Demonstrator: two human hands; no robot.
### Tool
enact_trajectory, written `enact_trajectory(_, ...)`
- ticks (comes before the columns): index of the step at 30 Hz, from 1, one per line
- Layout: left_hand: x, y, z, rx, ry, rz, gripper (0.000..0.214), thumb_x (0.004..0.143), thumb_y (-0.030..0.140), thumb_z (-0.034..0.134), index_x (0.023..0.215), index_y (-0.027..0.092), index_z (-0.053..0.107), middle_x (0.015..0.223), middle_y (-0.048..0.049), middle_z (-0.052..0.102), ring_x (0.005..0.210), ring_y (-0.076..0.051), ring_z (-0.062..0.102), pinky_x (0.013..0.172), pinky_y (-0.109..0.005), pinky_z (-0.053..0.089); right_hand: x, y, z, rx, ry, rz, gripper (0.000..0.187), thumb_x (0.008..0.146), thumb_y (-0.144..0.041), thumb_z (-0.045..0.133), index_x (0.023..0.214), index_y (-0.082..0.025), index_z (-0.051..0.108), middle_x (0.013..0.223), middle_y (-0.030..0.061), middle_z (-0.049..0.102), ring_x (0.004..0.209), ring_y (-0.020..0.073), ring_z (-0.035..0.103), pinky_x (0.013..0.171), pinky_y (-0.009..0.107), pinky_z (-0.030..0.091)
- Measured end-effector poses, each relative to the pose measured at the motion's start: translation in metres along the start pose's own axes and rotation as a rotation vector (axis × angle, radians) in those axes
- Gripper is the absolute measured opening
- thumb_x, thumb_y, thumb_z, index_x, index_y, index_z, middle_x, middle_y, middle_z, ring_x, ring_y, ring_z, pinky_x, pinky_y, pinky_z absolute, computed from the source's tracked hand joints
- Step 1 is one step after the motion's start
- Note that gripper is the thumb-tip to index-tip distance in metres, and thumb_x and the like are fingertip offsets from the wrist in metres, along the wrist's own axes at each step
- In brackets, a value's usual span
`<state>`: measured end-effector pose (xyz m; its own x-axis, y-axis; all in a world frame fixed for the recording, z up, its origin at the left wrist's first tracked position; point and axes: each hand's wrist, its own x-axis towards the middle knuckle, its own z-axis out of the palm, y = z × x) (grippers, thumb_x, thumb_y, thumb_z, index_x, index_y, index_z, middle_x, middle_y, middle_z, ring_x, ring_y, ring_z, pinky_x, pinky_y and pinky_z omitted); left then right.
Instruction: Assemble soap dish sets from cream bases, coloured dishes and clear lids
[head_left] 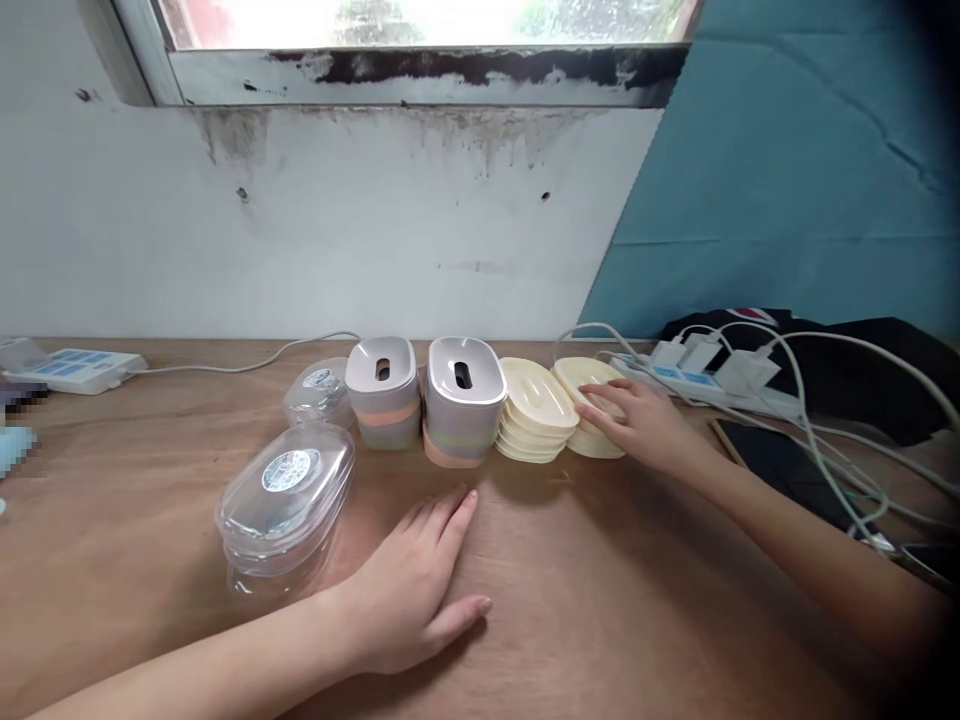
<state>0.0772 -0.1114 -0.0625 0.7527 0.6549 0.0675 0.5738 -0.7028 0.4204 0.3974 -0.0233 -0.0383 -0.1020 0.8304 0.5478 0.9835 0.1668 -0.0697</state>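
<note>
My left hand [420,580] lies flat on the wooden table, fingers stretched out and thumb apart, holding nothing. Just beyond its fingertips stand two stacks of grey tissue-box-like containers, the left stack [381,400] and the right stack [465,410], each with an oval slot on top. My right hand [637,415] reaches over a stack of cream oval trays [585,372], its fingertips on the top one; whether it grips the tray I cannot tell. Beside it rises a second cream stack [536,400]. Clear plastic lids with round labels, a near stack [262,520] and a far one [309,395], sit to the left.
A white power strip [772,402] with plugged chargers and loose white cables [806,400] lies at the right, by a dark phone-like slab [780,465] and black cloth [862,345]. Another power strip [90,372] is at far left. A wall [375,240] closes the back.
</note>
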Motion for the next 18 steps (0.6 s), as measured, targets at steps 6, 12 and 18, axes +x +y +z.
enact_trajectory(6,-0.002,0.001,0.001,0.025,0.014,0.024,0.071,0.087,0.032,0.050,0.142,0.005,0.016,0.143,-0.0280,0.031,0.131,-0.038,0.033,0.102,-0.056,0.035,-0.006,-0.010,-0.003,0.029,0.016,0.039,0.041,0.087,-0.046,0.039,0.109,-0.020,0.061,0.116,0.0149,0.058,0.116,0.0347,0.048,0.092,0.056,0.039)
enact_trajectory(12,0.004,0.010,-0.033,0.172,0.424,0.152,0.057,0.089,0.029,0.047,0.136,0.008,0.024,0.142,-0.0239,0.033,0.135,-0.032,0.029,0.106,-0.049,0.034,-0.041,-0.093,-0.038,0.626,0.017,0.054,0.028,0.084,-0.043,0.050,0.098,-0.020,0.055,0.101,0.0118,0.062,0.098,0.0270,0.061,0.085,0.045,0.051)
enact_trajectory(18,0.090,-0.007,-0.132,0.310,0.400,-0.122,0.062,0.089,0.042,0.042,0.135,0.003,0.029,0.141,-0.0175,0.035,0.134,-0.030,0.028,0.108,-0.046,0.023,-0.062,-0.151,-0.021,1.551,-0.514,0.757,0.033,0.082,-0.033,0.056,0.111,-0.019,0.049,0.130,0.0156,0.052,0.118,0.0254,0.054,0.093,0.040,0.051)
